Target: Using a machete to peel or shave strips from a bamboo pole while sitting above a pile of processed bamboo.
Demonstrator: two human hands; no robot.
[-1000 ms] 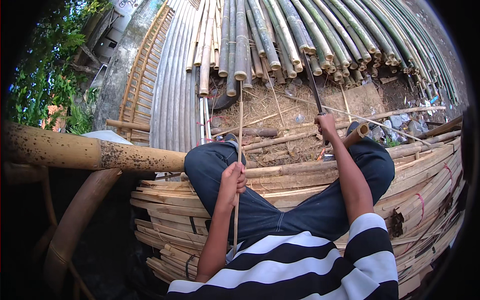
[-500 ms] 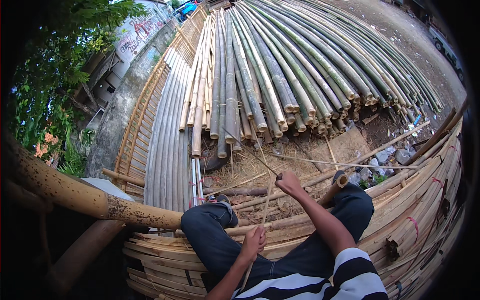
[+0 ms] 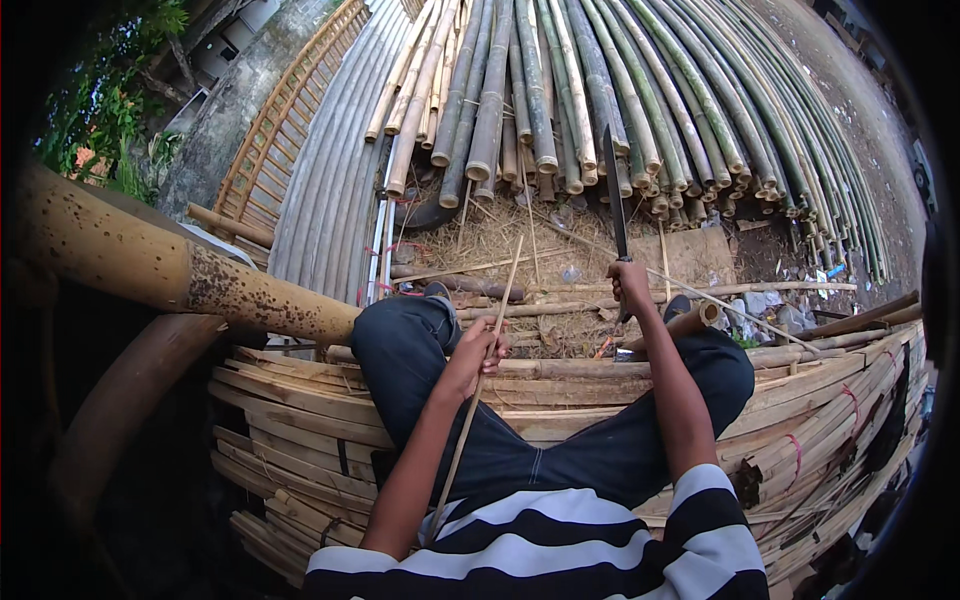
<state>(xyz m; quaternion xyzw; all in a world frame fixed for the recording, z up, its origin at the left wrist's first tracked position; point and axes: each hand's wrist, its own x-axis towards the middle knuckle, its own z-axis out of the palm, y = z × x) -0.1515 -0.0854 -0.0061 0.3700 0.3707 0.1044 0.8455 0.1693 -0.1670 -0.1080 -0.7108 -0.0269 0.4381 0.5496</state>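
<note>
My left hand point(image 3: 478, 357), in front of my bent left knee, is closed round a thin bamboo strip point(image 3: 462, 440). The strip slants from above the hand down to my striped shirt. Farther right, my right hand point(image 3: 630, 287) grips the handle of a machete point(image 3: 615, 205). Its long dark blade points up and away, nearly upright in view, with the tip over the ends of the bamboo poles. Blade and strip are apart. Beside my right knee lies a thick cut bamboo piece point(image 3: 690, 322) with its hollow end showing.
Long bamboo poles point(image 3: 545, 90) are stacked ahead, cut ends toward me. Bamboo slats point(image 3: 300, 425) lie beneath and around my legs. A thick spotted bamboo pole point(image 3: 250, 292) crosses at left. Corrugated sheets point(image 3: 325, 180) and a bamboo ladder-like frame point(image 3: 285, 125) stand at far left.
My right hand has moved right, away from the strip, and the machete has swung from slanting left to nearly upright. My left hand has shifted left with the strip. The view has tilted down.
</note>
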